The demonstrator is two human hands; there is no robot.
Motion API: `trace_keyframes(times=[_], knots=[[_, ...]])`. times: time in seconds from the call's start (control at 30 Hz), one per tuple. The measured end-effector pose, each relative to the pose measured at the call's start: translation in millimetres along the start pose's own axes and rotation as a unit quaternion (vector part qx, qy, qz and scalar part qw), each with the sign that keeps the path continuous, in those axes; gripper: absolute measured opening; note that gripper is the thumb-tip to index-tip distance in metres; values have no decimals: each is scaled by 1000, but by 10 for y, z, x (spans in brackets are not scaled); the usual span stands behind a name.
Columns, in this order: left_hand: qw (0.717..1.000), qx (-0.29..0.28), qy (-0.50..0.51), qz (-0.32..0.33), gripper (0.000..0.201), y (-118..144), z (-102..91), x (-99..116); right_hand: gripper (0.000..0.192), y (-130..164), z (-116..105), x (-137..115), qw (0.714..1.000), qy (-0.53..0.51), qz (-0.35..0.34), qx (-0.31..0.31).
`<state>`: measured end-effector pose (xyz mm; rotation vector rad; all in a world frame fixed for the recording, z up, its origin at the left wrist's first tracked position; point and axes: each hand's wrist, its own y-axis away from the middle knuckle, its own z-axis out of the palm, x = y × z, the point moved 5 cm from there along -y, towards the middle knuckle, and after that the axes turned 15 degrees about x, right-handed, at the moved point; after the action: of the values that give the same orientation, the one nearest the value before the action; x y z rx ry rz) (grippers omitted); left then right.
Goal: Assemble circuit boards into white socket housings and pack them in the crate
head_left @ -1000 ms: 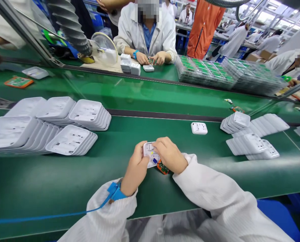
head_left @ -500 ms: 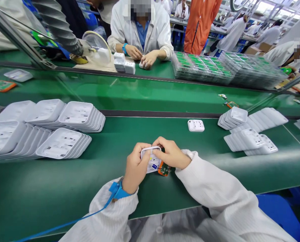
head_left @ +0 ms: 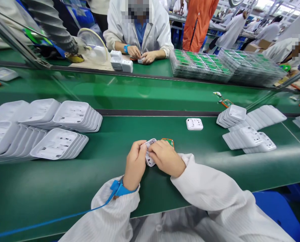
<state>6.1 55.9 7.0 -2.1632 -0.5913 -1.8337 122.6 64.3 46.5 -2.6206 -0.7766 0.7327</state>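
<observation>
My left hand [head_left: 135, 164] and my right hand [head_left: 166, 158] both grip a small white plastic housing [head_left: 149, 155] just above the green table [head_left: 64, 188]. The housing is tilted and mostly covered by my fingers. A green circuit board with an orange edge [head_left: 169, 141] shows just beyond my right hand's fingers; I cannot tell whether it sits in the housing or is only held against it. A blue wrist strap [head_left: 118, 189] with a blue cord is on my left wrist.
Stacks of white tray-like shells [head_left: 61, 143] lie at the left, rows of white covers [head_left: 248, 139] at the right. A single white cover [head_left: 194, 124] lies ahead. Across the belt a person in a white coat [head_left: 139, 30] works beside stacked trays of green boards [head_left: 202, 67].
The housing has been turned in my hands, its inside no longer facing up. The circuit board went from below my right hand to beyond its fingers.
</observation>
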Motion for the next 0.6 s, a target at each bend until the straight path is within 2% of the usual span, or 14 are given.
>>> trace_keyframes(times=[0.23, 0.6], knots=[[1000, -20, -15, -5, 40, 6, 22, -48, 24, 13, 21, 54, 998, 50, -16, 47], [999, -22, -48, -4, 44, -5, -7, -60, 27, 5, 61, 25, 995, 63, -65, 40]])
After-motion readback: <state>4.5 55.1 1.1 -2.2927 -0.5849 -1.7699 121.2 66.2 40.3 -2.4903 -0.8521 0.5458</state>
